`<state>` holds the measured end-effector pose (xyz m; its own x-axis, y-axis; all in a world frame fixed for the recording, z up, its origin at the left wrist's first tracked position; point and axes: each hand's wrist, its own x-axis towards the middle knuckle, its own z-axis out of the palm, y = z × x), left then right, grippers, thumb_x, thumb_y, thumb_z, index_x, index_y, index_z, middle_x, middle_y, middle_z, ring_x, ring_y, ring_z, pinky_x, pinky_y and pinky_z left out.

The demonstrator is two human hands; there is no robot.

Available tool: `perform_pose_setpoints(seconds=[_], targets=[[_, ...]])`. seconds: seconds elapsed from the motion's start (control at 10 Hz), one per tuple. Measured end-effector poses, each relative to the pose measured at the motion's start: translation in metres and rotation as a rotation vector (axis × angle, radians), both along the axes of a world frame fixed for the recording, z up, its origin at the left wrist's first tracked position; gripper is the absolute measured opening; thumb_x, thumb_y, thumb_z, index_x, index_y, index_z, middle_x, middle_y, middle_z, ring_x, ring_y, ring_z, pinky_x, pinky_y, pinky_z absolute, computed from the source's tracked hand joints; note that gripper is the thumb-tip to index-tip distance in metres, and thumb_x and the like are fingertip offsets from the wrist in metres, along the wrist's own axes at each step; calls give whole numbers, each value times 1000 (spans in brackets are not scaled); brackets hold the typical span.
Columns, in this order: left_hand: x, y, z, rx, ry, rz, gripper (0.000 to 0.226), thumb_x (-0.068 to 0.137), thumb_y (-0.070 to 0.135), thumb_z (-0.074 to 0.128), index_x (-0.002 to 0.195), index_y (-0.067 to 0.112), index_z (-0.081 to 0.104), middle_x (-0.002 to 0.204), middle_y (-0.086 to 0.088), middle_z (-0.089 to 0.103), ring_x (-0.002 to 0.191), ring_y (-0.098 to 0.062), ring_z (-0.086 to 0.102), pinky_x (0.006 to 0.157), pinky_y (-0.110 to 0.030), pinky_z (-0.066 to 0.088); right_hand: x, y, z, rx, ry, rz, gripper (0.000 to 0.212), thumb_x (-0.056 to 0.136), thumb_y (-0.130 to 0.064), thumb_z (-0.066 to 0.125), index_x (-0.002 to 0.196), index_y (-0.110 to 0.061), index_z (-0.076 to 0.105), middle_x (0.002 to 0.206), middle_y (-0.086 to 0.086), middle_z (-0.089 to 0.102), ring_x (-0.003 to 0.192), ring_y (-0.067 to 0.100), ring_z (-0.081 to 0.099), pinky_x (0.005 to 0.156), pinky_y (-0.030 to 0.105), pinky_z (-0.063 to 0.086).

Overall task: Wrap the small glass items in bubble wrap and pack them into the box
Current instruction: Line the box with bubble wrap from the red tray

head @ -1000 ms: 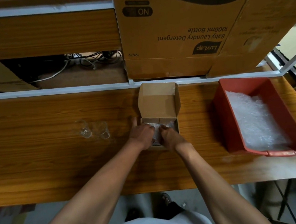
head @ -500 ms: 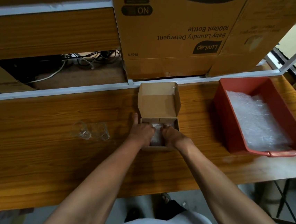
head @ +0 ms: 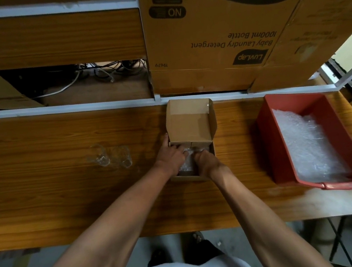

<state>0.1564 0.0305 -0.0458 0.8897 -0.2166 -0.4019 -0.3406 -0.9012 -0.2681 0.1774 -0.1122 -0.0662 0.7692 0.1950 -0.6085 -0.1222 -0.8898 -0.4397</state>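
A small open cardboard box (head: 191, 121) stands at the middle back of the wooden table, its lid tilted up. Both my hands are inside it. My left hand (head: 171, 158) and my right hand (head: 206, 165) hold a bubble-wrapped bundle (head: 187, 164) between them, fingers curled round it, low in the box. My left thumb lies along the box's left wall. Two bare small clear glasses, one (head: 100, 156) and the other (head: 124, 158), stand on the table left of the box.
A red plastic tray (head: 277, 123) with sheets of bubble wrap (head: 309, 144) sits at the right of the table (head: 47, 188). Large cardboard cartons (head: 215, 32) stand on the shelf behind. Cables lie in the gap at the back left.
Both hands have pushed the wrapped bundle a little deeper and further back into the box. The glasses and tray have stayed put.
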Motion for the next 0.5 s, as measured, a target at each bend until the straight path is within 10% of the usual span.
perform_pose_setpoints(seconds=[0.1, 0.5], targets=[[1, 1, 0, -10, 18, 18, 48, 94, 17, 66, 141, 25, 60, 151, -5, 52, 143, -29, 49, 121, -73, -7, 4, 0, 4, -21, -4, -100, 35, 109, -12, 45, 140, 1, 55, 143, 24, 58, 133, 40, 57, 109, 43, 48], [-3, -8, -2, 41, 17, 35, 15, 96, 18, 64, 106, 23, 73, 103, -3, 70, 120, -28, 65, 119, -73, -14, 4, -2, 8, 130, -37, -176, 37, 109, -13, 44, 142, 2, 52, 145, 21, 58, 135, 35, 56, 110, 40, 46]])
